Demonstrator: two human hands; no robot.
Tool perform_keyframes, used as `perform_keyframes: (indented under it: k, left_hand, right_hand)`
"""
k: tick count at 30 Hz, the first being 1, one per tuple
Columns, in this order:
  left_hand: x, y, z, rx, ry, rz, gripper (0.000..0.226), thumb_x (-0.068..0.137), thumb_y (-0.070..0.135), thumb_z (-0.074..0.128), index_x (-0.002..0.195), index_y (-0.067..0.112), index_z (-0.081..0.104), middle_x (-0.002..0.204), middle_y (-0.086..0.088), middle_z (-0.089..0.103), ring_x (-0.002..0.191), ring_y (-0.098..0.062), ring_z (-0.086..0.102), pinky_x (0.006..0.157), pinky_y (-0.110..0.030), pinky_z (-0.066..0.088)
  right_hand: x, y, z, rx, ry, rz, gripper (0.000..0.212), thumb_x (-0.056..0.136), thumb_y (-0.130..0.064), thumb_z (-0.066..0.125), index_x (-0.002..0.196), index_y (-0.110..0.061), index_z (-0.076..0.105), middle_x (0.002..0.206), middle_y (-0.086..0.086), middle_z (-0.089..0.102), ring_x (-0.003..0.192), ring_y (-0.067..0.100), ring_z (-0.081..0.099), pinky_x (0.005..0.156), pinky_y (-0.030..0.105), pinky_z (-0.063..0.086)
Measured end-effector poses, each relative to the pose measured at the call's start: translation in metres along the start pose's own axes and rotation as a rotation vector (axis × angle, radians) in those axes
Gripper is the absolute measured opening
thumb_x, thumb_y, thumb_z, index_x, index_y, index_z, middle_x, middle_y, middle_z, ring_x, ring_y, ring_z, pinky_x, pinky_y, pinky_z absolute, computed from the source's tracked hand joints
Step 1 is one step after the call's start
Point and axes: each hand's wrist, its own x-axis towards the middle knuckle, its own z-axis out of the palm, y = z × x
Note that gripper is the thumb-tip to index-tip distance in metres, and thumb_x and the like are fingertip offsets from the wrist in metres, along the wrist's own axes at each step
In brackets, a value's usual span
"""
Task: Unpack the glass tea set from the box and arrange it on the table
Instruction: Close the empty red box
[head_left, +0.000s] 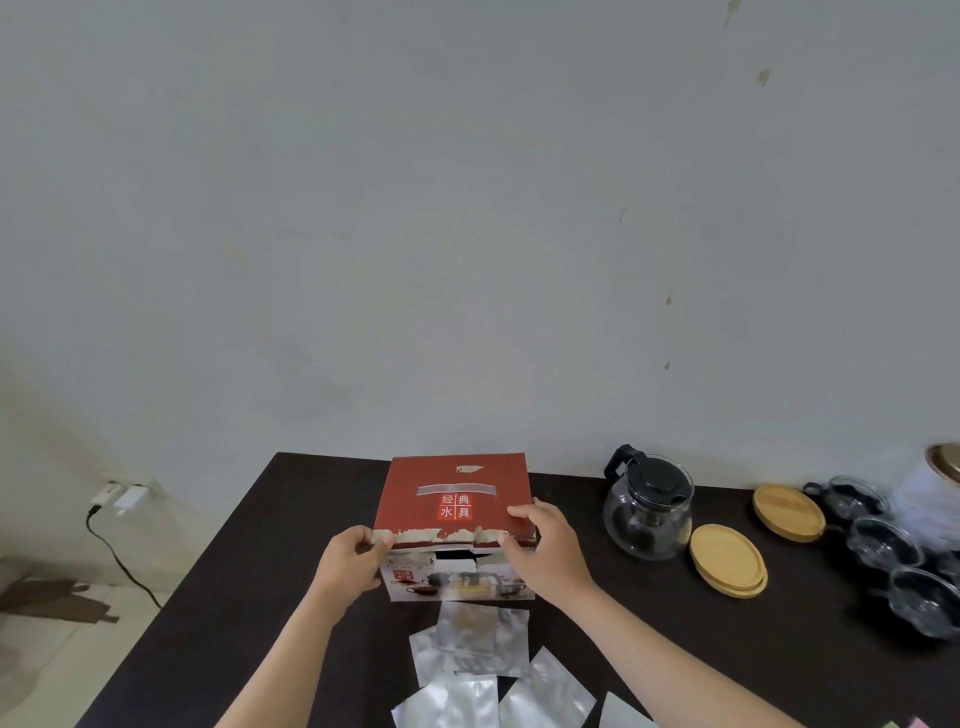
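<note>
Against a bare grey wall, both hands, left hand (358, 553) and right hand (540, 545), grip the red box (454, 499) lid's torn front edge. Teapot (648, 506), glass cups (883, 540) and wooden lids (727, 558) already stand on the dark table (260, 571); unpacking looks nearly finished.

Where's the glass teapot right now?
In the head view, the glass teapot stands on the dark table right of the red box, near the back wall, with a round wooden lid just to its right.

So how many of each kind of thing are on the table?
Red box: 1
Glass teapot: 1
Wooden lids: 2
Glass cups: 3 showing
Silver packets: about 6, overlapping and cut off by the picture's edge
Total: about 13
</note>
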Motion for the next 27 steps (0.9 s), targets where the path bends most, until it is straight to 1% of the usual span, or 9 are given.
perform_keyframes:
  k: [5, 7, 10, 12, 14, 17, 23, 25, 27]
  left_hand:
    - [0.002, 0.001, -0.001, 0.034, -0.037, -0.002, 0.024, 0.093, 0.026, 0.056, 0.095, 0.002, 0.057, 0.093, -0.005, 0.067, 0.084, -0.014, 0.063, 0.065, -0.028, 0.054]
    - [0.002, 0.001, 0.0, 0.037, -0.033, -0.006, 0.025, 0.094, 0.026, 0.055, 0.096, 0.002, 0.056, 0.093, -0.006, 0.067, 0.084, -0.014, 0.063, 0.065, -0.029, 0.054]
    - [0.0, 0.003, 0.002, -0.031, -0.035, -0.03, 0.022, 0.094, 0.023, 0.055, 0.098, 0.002, 0.057, 0.094, -0.008, 0.068, 0.084, -0.015, 0.064, 0.064, -0.028, 0.052]
    - [-0.003, 0.006, 0.004, -0.146, -0.071, -0.06, 0.019, 0.093, 0.024, 0.058, 0.099, 0.005, 0.059, 0.095, -0.008, 0.069, 0.085, -0.016, 0.065, 0.063, -0.027, 0.051]
    - [-0.003, 0.008, 0.008, -0.229, -0.106, -0.086, 0.024, 0.089, 0.03, 0.064, 0.098, 0.008, 0.06, 0.095, -0.007, 0.071, 0.089, -0.02, 0.067, 0.069, -0.032, 0.054]
    - [0.0, 0.008, 0.014, -0.231, -0.094, -0.096, 0.03, 0.08, 0.033, 0.074, 0.093, 0.008, 0.063, 0.093, -0.008, 0.073, 0.089, -0.024, 0.069, 0.08, -0.041, 0.055]
    - [-0.006, 0.016, 0.016, -0.192, -0.093, -0.065, 0.025, 0.077, 0.028, 0.077, 0.081, 0.006, 0.065, 0.082, -0.008, 0.073, 0.08, -0.024, 0.069, 0.059, -0.027, 0.045]
    - [-0.005, 0.015, 0.013, -0.143, -0.099, -0.053, 0.029, 0.077, 0.03, 0.077, 0.081, 0.004, 0.066, 0.081, -0.008, 0.073, 0.078, -0.022, 0.068, 0.059, -0.026, 0.044]
    - [-0.002, 0.013, 0.011, -0.096, -0.107, -0.04, 0.033, 0.078, 0.033, 0.076, 0.083, 0.002, 0.066, 0.08, -0.007, 0.074, 0.079, -0.021, 0.069, 0.064, -0.027, 0.048]
  right_hand:
    - [0.002, 0.002, -0.003, -0.032, -0.028, 0.004, 0.038, 0.085, -0.03, 0.068, 0.122, -0.026, 0.057, 0.133, -0.002, 0.045, 0.122, 0.014, 0.048, 0.1, 0.032, 0.048]
    - [0.002, 0.002, -0.004, -0.048, -0.03, 0.0, 0.038, 0.086, -0.03, 0.067, 0.122, -0.026, 0.057, 0.133, -0.002, 0.045, 0.121, 0.013, 0.048, 0.1, 0.027, 0.047]
    - [0.003, 0.001, -0.004, -0.068, -0.037, -0.003, 0.039, 0.086, -0.028, 0.067, 0.123, -0.022, 0.057, 0.131, -0.002, 0.046, 0.115, 0.011, 0.051, 0.093, 0.014, 0.042]
    - [0.004, 0.001, -0.004, -0.079, -0.042, -0.006, 0.039, 0.086, -0.028, 0.067, 0.123, -0.021, 0.056, 0.129, -0.002, 0.048, 0.114, 0.01, 0.052, 0.093, 0.014, 0.041]
    - [0.004, 0.0, -0.005, -0.09, -0.043, -0.003, 0.039, 0.086, -0.029, 0.067, 0.123, -0.021, 0.057, 0.128, -0.004, 0.05, 0.114, 0.009, 0.052, 0.095, 0.017, 0.043]
    - [0.005, -0.002, -0.005, -0.104, -0.052, -0.007, 0.04, 0.087, -0.03, 0.066, 0.125, -0.02, 0.056, 0.126, -0.005, 0.053, 0.114, 0.009, 0.052, 0.096, 0.018, 0.044]
    - [0.005, -0.005, -0.007, -0.118, -0.059, -0.015, 0.04, 0.09, -0.025, 0.063, 0.127, -0.015, 0.054, 0.126, -0.003, 0.054, 0.112, 0.009, 0.053, 0.095, 0.018, 0.045]
    - [0.004, -0.005, -0.007, -0.115, -0.069, -0.017, 0.04, 0.09, -0.025, 0.062, 0.128, -0.015, 0.053, 0.127, -0.002, 0.054, 0.113, 0.01, 0.053, 0.097, 0.02, 0.046]
    - [0.005, -0.005, -0.007, -0.115, -0.074, -0.018, 0.041, 0.09, -0.026, 0.062, 0.129, -0.015, 0.053, 0.128, -0.002, 0.054, 0.114, 0.01, 0.053, 0.098, 0.022, 0.046]
